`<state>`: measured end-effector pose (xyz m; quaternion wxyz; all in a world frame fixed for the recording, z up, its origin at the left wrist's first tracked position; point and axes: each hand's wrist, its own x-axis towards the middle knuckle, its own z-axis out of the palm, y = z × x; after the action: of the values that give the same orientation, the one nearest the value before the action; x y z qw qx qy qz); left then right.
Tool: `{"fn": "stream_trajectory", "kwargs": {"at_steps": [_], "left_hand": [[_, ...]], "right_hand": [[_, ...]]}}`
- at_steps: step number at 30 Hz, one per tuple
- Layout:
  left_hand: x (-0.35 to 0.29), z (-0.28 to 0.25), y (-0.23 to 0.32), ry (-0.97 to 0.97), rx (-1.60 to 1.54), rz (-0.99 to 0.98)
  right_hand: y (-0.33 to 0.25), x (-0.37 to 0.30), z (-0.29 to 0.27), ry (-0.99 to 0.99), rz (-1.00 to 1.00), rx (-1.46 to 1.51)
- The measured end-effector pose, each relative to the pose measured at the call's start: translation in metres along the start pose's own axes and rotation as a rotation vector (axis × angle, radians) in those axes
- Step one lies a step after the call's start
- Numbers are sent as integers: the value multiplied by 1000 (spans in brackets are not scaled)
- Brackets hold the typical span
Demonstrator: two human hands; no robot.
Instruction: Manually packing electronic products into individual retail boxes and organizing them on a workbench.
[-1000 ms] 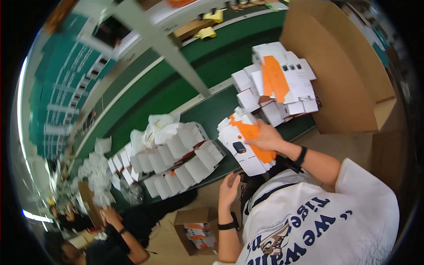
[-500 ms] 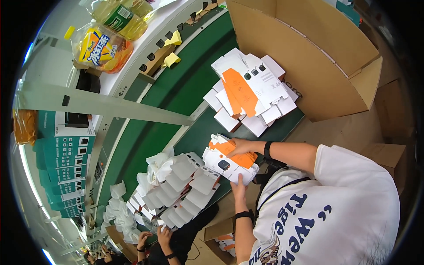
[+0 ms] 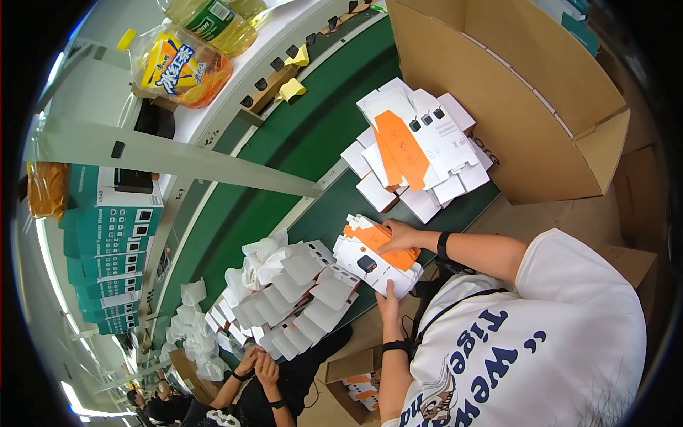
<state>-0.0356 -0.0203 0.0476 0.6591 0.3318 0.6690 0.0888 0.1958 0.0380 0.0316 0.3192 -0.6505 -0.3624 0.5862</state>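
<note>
I hold a stack of flattened white and orange printed cartons (image 3: 350, 255) over the near edge of the green bench. My right hand (image 3: 400, 236) is closed over the orange panel at the stack's upper side, with the thumb on top. Gripping the lower corner of the same cartons is my left hand (image 3: 390, 299), its thumb on the white face. A dark gadget is printed on the top sheet. To the left of the stack stand rows of white boxes (image 3: 302, 299) with their flaps raised. The fingers under the cartons are hidden.
More white cartons (image 3: 448, 139) are piled beyond my right hand, beside a large brown cardboard box (image 3: 498, 85). A co-worker's hands (image 3: 265, 366) are at lower left. Bottles (image 3: 181, 67) and teal boxes (image 3: 117, 249) line the shelf; a slanted white bar (image 3: 206, 160) crosses the bench.
The whole view has shifted slightly to the right. My hands keep the same hold on the cartons. The co-worker's hands have come together.
</note>
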Motion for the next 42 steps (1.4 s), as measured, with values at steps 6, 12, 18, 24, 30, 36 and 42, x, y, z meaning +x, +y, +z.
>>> {"fn": "stream_trajectory", "kwargs": {"at_steps": [6, 12, 18, 24, 30, 36, 42], "left_hand": [[6, 4, 0, 28, -20, 16], [48, -17, -45, 192, 19, 226], [55, 14, -48, 307, 346, 248], [63, 14, -62, 273, 129, 322], [65, 16, -44, 195, 88, 302], [51, 11, -42, 245, 61, 277], [56, 13, -41, 220, 30, 314]], "right_hand": [[9, 3, -4, 30, 14, -76], [10, -9, 9, 67, -19, -356], [69, -14, -12, 94, 9, -591], [92, 7, -28, -32, -228, -525], [137, 29, -54, 44, -293, -495], [161, 39, -45, 153, -525, -518], [156, 23, -52, 144, -418, -534]]}}
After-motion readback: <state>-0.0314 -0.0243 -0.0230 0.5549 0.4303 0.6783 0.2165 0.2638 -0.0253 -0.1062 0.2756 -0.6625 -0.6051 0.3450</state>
